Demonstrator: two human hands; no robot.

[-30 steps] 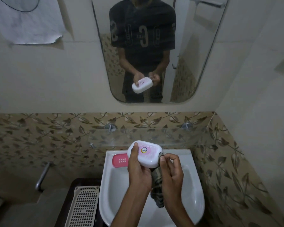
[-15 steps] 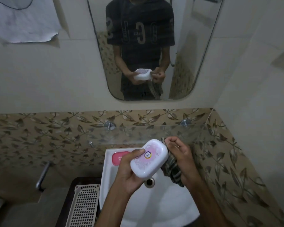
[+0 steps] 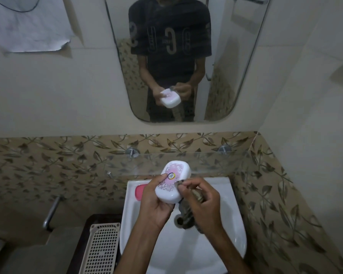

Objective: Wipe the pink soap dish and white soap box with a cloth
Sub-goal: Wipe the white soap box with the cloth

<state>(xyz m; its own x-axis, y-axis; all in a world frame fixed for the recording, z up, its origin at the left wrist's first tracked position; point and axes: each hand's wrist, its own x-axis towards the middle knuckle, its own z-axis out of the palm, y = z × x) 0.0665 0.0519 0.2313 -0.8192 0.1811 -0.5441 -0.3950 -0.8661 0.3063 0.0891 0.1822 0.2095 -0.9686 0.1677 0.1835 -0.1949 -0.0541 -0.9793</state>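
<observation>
My left hand (image 3: 156, 202) grips the white soap box (image 3: 173, 180), which has a pink patterned lid and a round sticker, tilted above the sink. My right hand (image 3: 200, 200) pinches a dark striped cloth (image 3: 186, 218) against the box's right edge; the rest of the cloth hangs down over the drain. The pink soap dish (image 3: 140, 191) lies on the sink's back left corner, partly hidden behind my left hand.
The white sink (image 3: 232, 220) sits below a glass shelf (image 3: 206, 163) fixed to the leaf-patterned tiles. A mirror (image 3: 226, 76) above shows a person's reflection. A cream perforated basket (image 3: 100, 248) stands left of the sink, with a metal tap (image 3: 52, 212) further left.
My right hand with the cloth has moved from the box's far end to its near right edge. The box has turned more upright and lifted a little.
</observation>
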